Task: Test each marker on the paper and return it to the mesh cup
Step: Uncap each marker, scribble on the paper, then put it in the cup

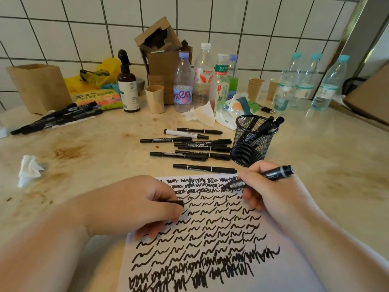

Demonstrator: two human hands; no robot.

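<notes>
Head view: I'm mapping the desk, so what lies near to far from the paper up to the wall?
paper → single marker → marker cluster → crumpled tissue → purple-cap bottle → cardboard boxes → tiled wall

Left hand (pixel 145 204): fingers curled, grip closed on a cap (pixel 176 203). Right hand (pixel 267 190): fingers pinching a marker (pixel 259 179), tip angled down-left.

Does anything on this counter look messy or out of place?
Yes. The counter has brownish stains near a crumpled tissue on the left, and another crumpled tissue lies among the bottles. The cardboard box at the back is torn open and tilted. Loose markers lie beside the mesh cup.
</notes>
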